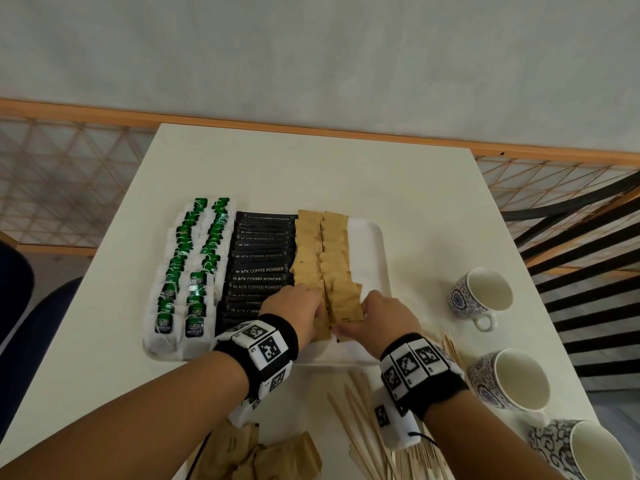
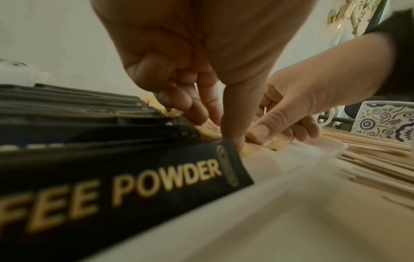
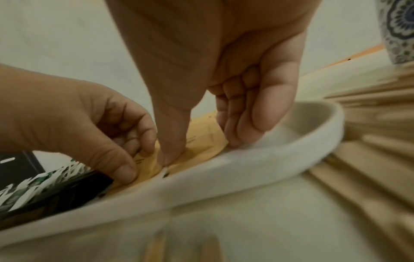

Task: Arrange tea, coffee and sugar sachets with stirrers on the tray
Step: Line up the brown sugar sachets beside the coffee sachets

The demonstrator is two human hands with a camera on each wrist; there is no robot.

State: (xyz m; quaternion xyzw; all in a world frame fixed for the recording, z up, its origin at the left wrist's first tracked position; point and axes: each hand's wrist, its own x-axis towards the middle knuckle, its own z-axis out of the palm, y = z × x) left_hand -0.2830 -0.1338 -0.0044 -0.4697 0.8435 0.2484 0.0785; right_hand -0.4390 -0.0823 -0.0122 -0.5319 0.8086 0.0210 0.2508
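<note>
White counter (image 1: 311, 161) carries the white tray (image 1: 372, 237) mid-frame: tea bags (image 1: 194, 271) left, black coffee sachets (image 1: 259, 268) centre, brown sugar sachets (image 1: 322, 251) right. Stirrers (image 1: 360, 427) lie loose at lower centre, off the tray, beside the cups (image 1: 485, 292). Left hand (image 1: 294, 306) and right hand (image 1: 384, 315) are close together, each pinching near-end sugar sachets. Risk: a nudge fans the overlapped rows or pushes sachets over the rim.

Pale wall (image 1: 311, 46) w/ wood rail (image 1: 242, 121)
</note>
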